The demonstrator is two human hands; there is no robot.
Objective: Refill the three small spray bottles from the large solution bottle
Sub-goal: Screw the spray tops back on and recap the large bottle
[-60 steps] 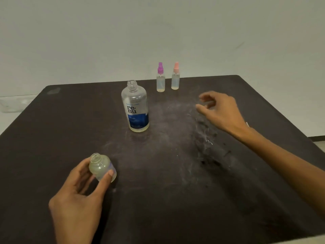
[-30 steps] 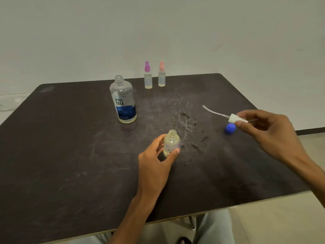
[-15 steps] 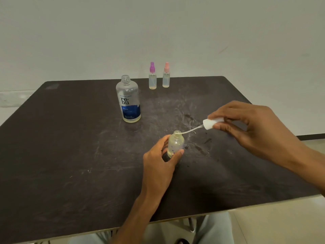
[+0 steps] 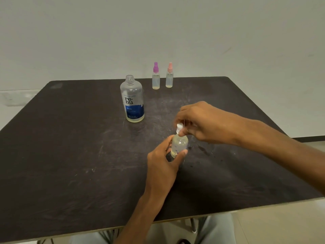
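Note:
A small clear spray bottle [image 4: 179,144] with pale liquid stands on the dark table [image 4: 70,147] near its middle. My left hand [image 4: 163,164] grips its body from the left. My right hand [image 4: 200,122] pinches the white spray head [image 4: 179,127], which sits on the bottle's neck. The large solution bottle [image 4: 132,100], uncapped, with a blue and white label, stands behind to the left. Two more small spray bottles stand at the far edge, one with a purple top [image 4: 156,76] and one with a pink top [image 4: 169,75].
Wet spots [image 4: 202,148] and pale scuff marks lie on the table right of the held bottle. The table's front edge runs just above my knees [image 4: 216,229]. A plain wall rises behind the table.
My right hand picked up the white spray head, fed its tube into the bottle and brought the head down onto the neck. My left hand slid the bottle to the table's middle and kept hold.

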